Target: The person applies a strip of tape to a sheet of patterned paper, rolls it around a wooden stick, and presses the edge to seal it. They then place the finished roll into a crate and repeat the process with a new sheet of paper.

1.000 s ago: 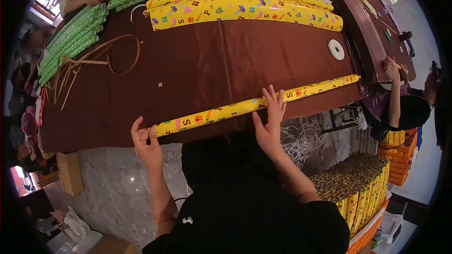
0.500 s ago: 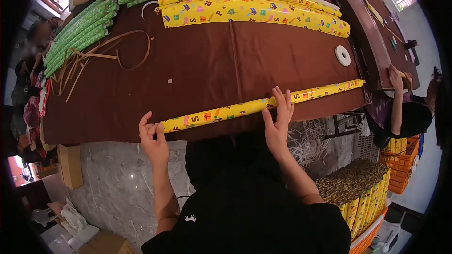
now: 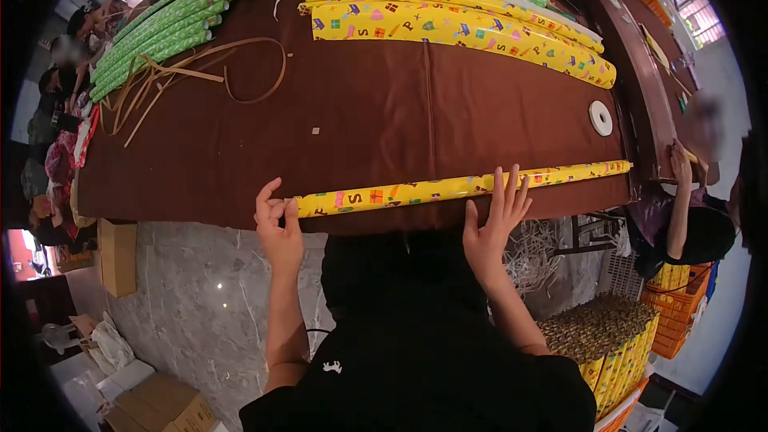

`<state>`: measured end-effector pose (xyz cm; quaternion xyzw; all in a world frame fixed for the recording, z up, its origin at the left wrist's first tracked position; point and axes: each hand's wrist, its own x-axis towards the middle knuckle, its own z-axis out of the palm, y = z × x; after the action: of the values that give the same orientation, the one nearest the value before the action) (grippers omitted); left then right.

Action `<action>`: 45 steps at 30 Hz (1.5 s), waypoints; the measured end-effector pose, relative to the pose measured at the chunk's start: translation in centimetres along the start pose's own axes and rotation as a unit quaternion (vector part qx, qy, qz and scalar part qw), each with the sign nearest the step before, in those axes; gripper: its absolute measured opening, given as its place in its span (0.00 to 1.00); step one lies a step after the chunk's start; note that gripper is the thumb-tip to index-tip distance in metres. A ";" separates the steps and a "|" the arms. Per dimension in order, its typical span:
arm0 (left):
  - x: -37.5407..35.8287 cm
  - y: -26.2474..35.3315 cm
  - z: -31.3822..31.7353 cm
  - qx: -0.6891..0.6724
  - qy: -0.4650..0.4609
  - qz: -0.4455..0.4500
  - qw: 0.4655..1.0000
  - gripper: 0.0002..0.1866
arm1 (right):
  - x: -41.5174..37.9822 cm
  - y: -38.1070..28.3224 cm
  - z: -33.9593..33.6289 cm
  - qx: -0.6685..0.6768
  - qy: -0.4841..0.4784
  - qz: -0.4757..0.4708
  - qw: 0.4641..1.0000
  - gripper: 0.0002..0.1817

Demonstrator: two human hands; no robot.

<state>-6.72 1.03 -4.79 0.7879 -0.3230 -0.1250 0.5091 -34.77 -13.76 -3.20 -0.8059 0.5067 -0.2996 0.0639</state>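
Left hand [image 3: 278,228] seemingly pinches the yellow roll [image 3: 456,186] end at the counter [image 3: 360,128] edge, right hand [image 3: 492,220] spread flat on it.

Brown table [image 3: 384,124] bears yellow rolls [image 3: 456,28], green rolls [image 3: 152,36], tape ring [image 3: 600,118].

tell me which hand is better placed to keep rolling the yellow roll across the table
Right, probably. The right hand lies open with fingers flat over the yellow roll near its middle; the left hand only pinches its end at the edge of the brown table.
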 end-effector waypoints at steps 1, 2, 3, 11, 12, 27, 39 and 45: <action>0.0 -0.1 0.0 0.005 -0.004 0.005 1.000 0.18 | -0.2 -0.3 0.0 -0.014 0.013 -0.027 0.999 0.35; 0.1 -0.1 0.1 0.009 -0.007 0.010 1.000 0.18 | -0.3 -0.8 0.1 0.006 -0.008 -0.060 0.998 0.35; 0.1 0.2 0.1 0.003 0.001 0.006 1.000 0.18 | -0.5 -1.4 0.3 0.023 -0.029 -0.091 0.995 0.35; 0.0 0.7 0.6 -0.067 0.010 -0.019 0.998 0.17 | -0.1 -7.6 2.3 0.037 -0.180 -0.226 0.957 0.39; 0.1 0.1 0.3 0.005 -0.003 -0.004 1.000 0.16 | -0.1 -6.5 2.2 0.016 -0.175 -0.220 0.960 0.40; 1.0 -0.1 0.6 -0.051 -0.006 0.036 0.998 0.16 | 1.4 15.7 -6.3 -0.306 -0.034 -0.057 0.950 0.51; 4.9 4.9 -0.5 -0.174 0.014 0.008 0.985 0.17 | 9.9 20.2 -9.9 -0.146 -0.136 -0.216 0.956 0.27; 8.6 12.9 -0.7 -0.477 0.117 0.205 0.847 0.21 | 6.5 21.1 -11.5 -0.165 -0.006 -0.329 0.930 0.24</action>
<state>-4.76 -7.48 8.00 0.3728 -0.3162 -0.0636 0.8701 -55.46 -27.06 0.24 -0.9283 0.2550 -0.2115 -0.1690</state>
